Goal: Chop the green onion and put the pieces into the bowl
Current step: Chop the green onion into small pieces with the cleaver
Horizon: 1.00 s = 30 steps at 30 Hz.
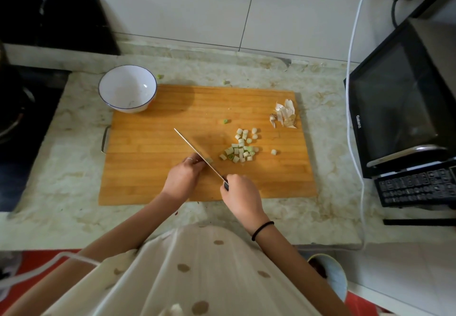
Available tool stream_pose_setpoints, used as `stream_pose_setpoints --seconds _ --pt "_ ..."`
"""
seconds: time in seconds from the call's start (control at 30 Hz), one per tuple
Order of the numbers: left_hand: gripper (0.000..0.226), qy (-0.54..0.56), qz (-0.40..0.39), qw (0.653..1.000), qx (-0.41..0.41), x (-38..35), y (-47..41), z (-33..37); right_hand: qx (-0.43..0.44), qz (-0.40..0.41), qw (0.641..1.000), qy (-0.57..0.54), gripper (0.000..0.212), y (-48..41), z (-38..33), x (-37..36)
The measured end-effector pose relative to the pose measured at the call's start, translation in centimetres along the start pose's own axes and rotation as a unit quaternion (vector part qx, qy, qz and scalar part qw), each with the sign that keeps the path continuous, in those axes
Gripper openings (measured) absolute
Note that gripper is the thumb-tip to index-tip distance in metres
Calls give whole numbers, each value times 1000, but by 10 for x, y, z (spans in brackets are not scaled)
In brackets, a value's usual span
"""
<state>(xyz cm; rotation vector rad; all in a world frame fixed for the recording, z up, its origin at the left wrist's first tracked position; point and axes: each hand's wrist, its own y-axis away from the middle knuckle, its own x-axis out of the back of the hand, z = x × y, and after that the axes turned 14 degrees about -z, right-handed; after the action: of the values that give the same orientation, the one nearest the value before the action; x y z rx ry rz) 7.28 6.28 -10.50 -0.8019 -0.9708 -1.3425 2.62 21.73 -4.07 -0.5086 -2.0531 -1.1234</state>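
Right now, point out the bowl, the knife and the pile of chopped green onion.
bowl [123, 88]: head view, bare inner wall.
knife [187, 142]: head view, middle of the blade.
pile of chopped green onion [240, 151]: head view, centre piece of the pile.

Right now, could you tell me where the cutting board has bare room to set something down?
Bare wood lies between the bowl and the left hand, and right of the right hand. Crowded: onion pieces beside the knife, scraps at the far right corner.
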Motion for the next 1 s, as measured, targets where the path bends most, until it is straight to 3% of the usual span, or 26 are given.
stream_pose_setpoints --seconds 0.27,0.43,0.7,0.8,0.87,1.0 --pt "26 24 -15 999 36 -6 -2 0 -39 -22 998 -43 42 -12 -3 0" --pt "20 16 -27 999 38 -6 -2 3 -32 -21 995 -89 22 -33 -20 8" --pt "29 2 -34 999 41 -2 0 5 -18 -33 995 -94 19 -41 -20 13" --pt "40 -18 -29 999 27 0 5 4 -23 -24 991 -127 33 -40 -15 16" --pt "45 -30 -25 999 4 -1 8 3 -23 -5 992 -124 30 -35 -13 15" --pt "35 -44 -2 999 -27 -1 11 4 -22 32 997 -69 23 -23 -8 8"
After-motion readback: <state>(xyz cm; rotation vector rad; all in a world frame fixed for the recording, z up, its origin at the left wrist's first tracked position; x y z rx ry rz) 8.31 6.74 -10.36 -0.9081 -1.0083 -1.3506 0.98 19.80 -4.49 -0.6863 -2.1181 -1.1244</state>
